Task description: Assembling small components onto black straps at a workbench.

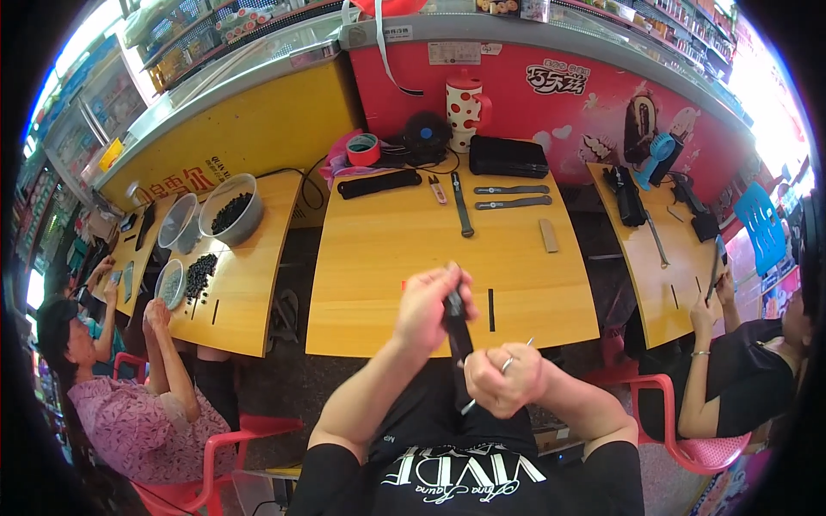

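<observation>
My left hand [430, 308] grips the upper end of a black watch strap [457, 329] that runs upright between both hands, above the near edge of the wooden table [387, 249]. My right hand [503, 378], with a ring on one finger, holds the strap's lower end and a thin metal tool [469, 404] that sticks out below and above the fist. Further black straps [512, 196] lie flat on the far half of the table, next to a long strap [464, 206] and a small black strip [491, 310] near my hands.
A black case [508, 156], red tape roll [363, 150], dotted mug [465, 101] and black pouch [379, 183] sit at the table's far edge. Left table holds bowls [231, 209] of dark pieces; a person [129, 404] sits there. Another person [740, 361] sits at the right table.
</observation>
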Tool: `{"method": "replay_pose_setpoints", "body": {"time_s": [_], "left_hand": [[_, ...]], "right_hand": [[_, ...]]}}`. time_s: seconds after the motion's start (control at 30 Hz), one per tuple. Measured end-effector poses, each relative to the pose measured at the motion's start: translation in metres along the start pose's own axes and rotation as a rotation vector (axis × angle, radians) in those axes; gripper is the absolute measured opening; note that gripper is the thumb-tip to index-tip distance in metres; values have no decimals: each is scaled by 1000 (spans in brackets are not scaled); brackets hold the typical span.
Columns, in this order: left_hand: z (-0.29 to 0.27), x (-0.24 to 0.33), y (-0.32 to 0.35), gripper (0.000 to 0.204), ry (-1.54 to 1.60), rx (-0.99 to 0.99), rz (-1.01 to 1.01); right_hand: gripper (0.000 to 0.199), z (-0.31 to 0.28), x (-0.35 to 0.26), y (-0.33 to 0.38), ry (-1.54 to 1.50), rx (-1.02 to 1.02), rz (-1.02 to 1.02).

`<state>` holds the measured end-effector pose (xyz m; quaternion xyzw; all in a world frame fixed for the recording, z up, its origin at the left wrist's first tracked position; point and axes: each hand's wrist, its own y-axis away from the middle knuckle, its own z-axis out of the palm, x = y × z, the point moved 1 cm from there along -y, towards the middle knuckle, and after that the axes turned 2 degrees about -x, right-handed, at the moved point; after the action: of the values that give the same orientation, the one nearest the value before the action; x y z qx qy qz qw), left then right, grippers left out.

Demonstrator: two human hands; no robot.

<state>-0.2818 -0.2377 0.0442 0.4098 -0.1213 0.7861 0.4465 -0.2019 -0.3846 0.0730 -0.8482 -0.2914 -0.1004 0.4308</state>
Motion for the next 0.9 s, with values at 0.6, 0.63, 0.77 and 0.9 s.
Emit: {"method": "replay_pose_setpoints", "body": {"time_s": [0.6,0.63,0.77,0.9], "left_hand": [[-143,85,-235,36,-1143,232,557],[-133,73,-238,34,-1324,197,539],[-111,30,-265,31,-1579,71,408],[-111,18,-255,29,-1928,2,368]], "right_hand": [[19,-68,8,18,-546,123,493],[18,-62,12,19,-513,120,522],[15,-48,26,22,-423,139,641],[16,-34,46,34,-435,151,734]]}}
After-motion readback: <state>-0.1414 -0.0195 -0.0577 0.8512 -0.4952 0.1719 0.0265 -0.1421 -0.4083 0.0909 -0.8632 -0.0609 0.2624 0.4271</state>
